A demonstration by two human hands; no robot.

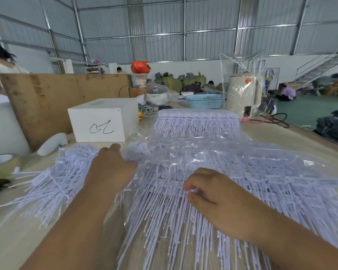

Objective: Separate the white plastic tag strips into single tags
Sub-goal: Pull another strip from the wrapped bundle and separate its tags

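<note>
- Tag strips (183, 211) lie in clear plastic (213, 152) on the table (18, 240) before me.
- My right hand (217, 197) pinches them, fingers curled.
- My left hand (109, 168) presses flat, fingers straight, beside loose single tags (53, 184).

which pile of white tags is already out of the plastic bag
The loose pile on the left, under the left hand: its tags lie scattered and bare. The strips under the right hand and the far stack lie in clear plastic.
</note>
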